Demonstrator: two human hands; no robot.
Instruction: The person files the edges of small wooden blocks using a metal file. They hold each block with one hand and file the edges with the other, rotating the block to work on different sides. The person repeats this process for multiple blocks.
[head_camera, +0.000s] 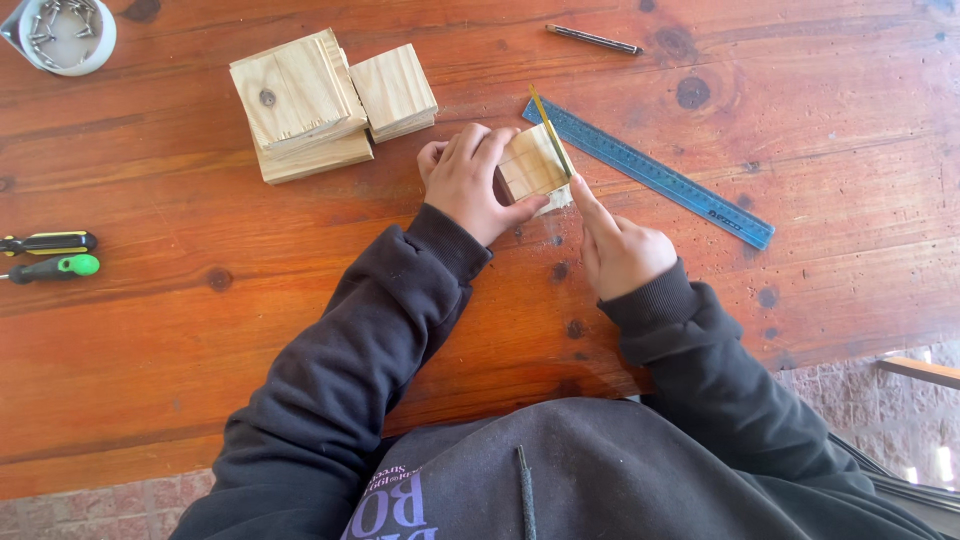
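Reddish wooden table (200, 330) carries stacked wood squares (320, 100) up-left of the grip and a blue ruler (660, 175) just right of it. Left hand (470, 185) clasps a small wood block (533, 165); right hand (620, 250) pinches a yellow pencil (550, 130) against the block's right edge.

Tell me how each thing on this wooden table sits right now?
Small pale wood block: gripped by left hand.
Yellow pencil: held against block by right hand.
Blue ruler: flat, untouched.
Stacked wood squares: piled.
White tub of screws: open.
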